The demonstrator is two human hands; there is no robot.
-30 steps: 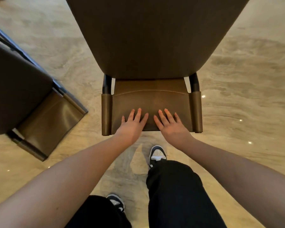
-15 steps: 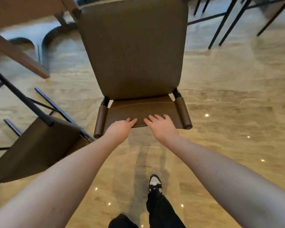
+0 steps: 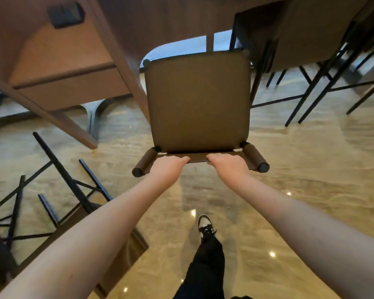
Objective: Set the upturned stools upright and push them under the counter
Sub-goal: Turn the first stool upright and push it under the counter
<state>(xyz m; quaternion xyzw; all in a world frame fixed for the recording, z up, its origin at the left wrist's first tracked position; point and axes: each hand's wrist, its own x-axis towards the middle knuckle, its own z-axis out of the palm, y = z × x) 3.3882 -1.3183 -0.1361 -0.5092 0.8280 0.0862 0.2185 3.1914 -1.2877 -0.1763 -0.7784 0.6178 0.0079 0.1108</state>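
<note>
A brown upholstered stool (image 3: 198,102) stands upright in front of me, its seat reaching toward the wooden counter (image 3: 58,67). My left hand (image 3: 167,168) and my right hand (image 3: 229,167) both curl over the top edge of its low backrest, between the two padded end rolls. A second stool (image 3: 58,212) lies upturned at my lower left, its black metal legs sticking up and its brown seat down on the floor.
Another upright brown stool (image 3: 307,33) with black legs stands under the counter at the upper right. The counter's slanted wooden supports (image 3: 73,128) come down to the left of the held stool. Glossy beige stone floor (image 3: 311,169) spreads to the right. My shoe (image 3: 205,225) steps forward below.
The stool has travelled forward, away from me, and its seat now reaches the counter's edge. My fingers went from lying flat on the backrest to curling over its top edge. I have stepped forward.
</note>
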